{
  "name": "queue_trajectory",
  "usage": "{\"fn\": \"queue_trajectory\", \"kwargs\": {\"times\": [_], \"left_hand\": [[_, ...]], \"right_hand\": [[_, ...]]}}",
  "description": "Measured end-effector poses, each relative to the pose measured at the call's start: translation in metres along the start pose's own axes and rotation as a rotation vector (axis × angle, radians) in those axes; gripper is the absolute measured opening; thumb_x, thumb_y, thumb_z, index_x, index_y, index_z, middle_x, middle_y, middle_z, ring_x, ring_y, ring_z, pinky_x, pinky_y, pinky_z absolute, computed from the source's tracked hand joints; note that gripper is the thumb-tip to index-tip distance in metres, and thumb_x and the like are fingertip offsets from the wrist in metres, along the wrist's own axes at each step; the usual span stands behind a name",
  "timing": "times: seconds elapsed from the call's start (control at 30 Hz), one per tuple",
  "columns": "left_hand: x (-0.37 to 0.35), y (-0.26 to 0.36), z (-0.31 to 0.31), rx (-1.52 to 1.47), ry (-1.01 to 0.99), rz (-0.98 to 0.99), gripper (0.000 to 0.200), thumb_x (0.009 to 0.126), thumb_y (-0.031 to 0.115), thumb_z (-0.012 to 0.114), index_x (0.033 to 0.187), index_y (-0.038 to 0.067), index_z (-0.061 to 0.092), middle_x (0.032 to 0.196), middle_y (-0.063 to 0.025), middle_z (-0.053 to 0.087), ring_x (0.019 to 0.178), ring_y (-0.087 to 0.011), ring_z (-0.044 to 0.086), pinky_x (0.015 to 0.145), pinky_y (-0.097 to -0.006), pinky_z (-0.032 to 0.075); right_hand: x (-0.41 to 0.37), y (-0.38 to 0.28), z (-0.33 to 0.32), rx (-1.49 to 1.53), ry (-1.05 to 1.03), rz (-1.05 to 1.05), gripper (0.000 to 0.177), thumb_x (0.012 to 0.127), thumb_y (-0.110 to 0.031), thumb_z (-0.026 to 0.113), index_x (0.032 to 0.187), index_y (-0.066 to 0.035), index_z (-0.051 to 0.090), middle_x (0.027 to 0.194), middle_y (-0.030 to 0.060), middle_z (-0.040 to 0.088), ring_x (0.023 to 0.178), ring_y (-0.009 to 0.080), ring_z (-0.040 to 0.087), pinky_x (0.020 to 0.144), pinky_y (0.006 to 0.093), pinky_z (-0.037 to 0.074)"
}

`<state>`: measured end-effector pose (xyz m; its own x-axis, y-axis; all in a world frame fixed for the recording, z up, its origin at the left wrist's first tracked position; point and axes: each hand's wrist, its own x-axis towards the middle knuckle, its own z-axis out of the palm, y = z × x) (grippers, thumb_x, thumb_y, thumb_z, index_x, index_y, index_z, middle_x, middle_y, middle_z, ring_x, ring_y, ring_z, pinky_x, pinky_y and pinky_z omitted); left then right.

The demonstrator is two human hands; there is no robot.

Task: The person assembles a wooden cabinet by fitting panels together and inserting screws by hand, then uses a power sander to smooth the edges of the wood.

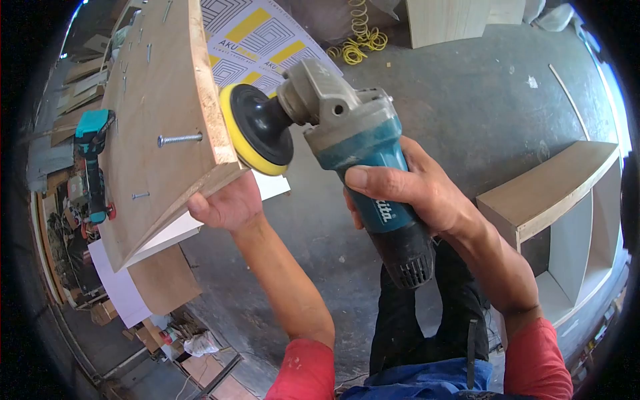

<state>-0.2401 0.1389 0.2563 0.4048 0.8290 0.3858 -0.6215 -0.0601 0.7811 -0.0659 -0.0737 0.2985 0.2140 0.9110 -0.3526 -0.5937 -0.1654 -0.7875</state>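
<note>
Our right hand (427,190) grips the angle grinder (373,150), its yellow-edged pad (260,130) at the edge of the wooden panel (160,87). Our left hand (230,202), partly hidden, curls under that panel's corner. Beyond, a yellow coiled hose (360,43) lies on the floor (453,87).

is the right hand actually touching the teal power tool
Touching. The head view shows the right hand wrapped around the power tool, the thumb lying across its teal body and fingertips showing at the far side.

Right grip (407,183): teal grinder (353,133) | left grip (230,200): board edge (212,100)
</note>
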Motion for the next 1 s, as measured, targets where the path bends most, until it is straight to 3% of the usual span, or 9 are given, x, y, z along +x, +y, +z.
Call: {"fn": "queue_trajectory", "kwargs": {"times": [0.27,0.37,0.43,0.5,0.57,0.73,0.8,1.0], "left_hand": [[0.0,-0.003,0.006,-0.045,0.045,-0.053,0.083,0.077,0.045,0.08,0.145,0.009,0.048,0.147,-0.0059,0.048,0.139,-0.0246,0.043,0.119,-0.0467,0.033],[0.001,-0.007,0.0,-0.138,0.055,-0.073,0.076,0.076,0.034,0.079,0.141,0.008,0.051,0.143,-0.0057,0.052,0.138,-0.0233,0.045,0.119,-0.0446,0.034],[0.001,-0.007,0.009,-0.145,0.014,-0.037,0.071,0.077,0.028,0.077,0.14,0.007,0.052,0.141,-0.0039,0.054,0.136,-0.0211,0.046,0.119,-0.0416,0.033],[0.005,-0.008,0.013,-0.083,-0.05,-0.016,0.073,0.082,0.039,0.078,0.143,0.01,0.05,0.145,-0.0048,0.052,0.138,-0.0238,0.045,0.121,-0.0444,0.032],[0.007,-0.011,0.015,-0.08,-0.066,0.002,0.072,0.082,0.038,0.078,0.142,0.01,0.051,0.144,-0.0039,0.052,0.138,-0.0223,0.045,0.12,-0.0438,0.032],[0.005,-0.01,0.02,-0.06,-0.073,-0.024,0.069,0.082,0.034,0.078,0.141,0.011,0.051,0.141,-0.0017,0.054,0.137,-0.0195,0.045,0.119,-0.0427,0.033],[0.009,-0.014,0.022,-0.133,-0.103,0.021,0.065,0.084,0.023,0.073,0.142,0.006,0.049,0.141,-0.0052,0.055,0.135,-0.0207,0.047,0.118,-0.041,0.034],[0.005,-0.027,0.026,-0.108,0.003,0.091,0.074,0.084,0.032,0.076,0.144,0.002,0.044,0.139,-0.0097,0.053,0.141,-0.0201,0.04,0.121,-0.0421,0.027]], "right_hand": [[-0.015,0.017,-0.001,0.045,0.008,0.034,0.057,0.079,-0.043,0.074,0.108,0.003,0.059,0.081,0.0106,0.065,0.067,0.0188,0.066,0.063,0.0314,0.054],[-0.022,0.021,0.003,0.08,-0.003,0.053,0.052,0.079,-0.039,0.076,0.106,0.003,0.058,0.082,0.0099,0.065,0.068,0.0189,0.066,0.062,0.0312,0.054],[-0.025,0.027,0.003,0.069,0.026,0.008,0.059,0.08,-0.047,0.067,0.109,0.004,0.057,0.084,0.0166,0.066,0.063,0.022,0.066,0.058,0.0317,0.053],[-0.026,0.031,-0.001,0.035,-0.023,0.012,0.06,0.081,-0.048,0.066,0.109,0.005,0.056,0.083,0.0175,0.065,0.062,0.0243,0.066,0.057,0.0335,0.054],[-0.029,0.036,-0.001,0.149,0.019,0.008,0.062,0.082,-0.05,0.066,0.109,0.005,0.055,0.081,0.017,0.064,0.061,0.0249,0.066,0.057,0.0355,0.055],[-0.036,0.038,0.002,0.114,0.006,-0.019,0.064,0.082,-0.052,0.065,0.108,0.005,0.053,0.079,0.0165,0.062,0.058,0.0243,0.065,0.055,0.0362,0.058],[-0.037,0.038,0.002,0.086,0.013,-0.06,0.065,0.082,-0.052,0.065,0.108,0.006,0.052,0.077,0.0158,0.06,0.057,0.0238,0.065,0.055,0.0364,0.058],[-0.036,0.031,0.002,0.003,0.06,-0.085,0.066,0.083,-0.053,0.065,0.107,0.006,0.051,0.076,0.0152,0.059,0.056,0.0224,0.064,0.055,0.036,0.058]]}}
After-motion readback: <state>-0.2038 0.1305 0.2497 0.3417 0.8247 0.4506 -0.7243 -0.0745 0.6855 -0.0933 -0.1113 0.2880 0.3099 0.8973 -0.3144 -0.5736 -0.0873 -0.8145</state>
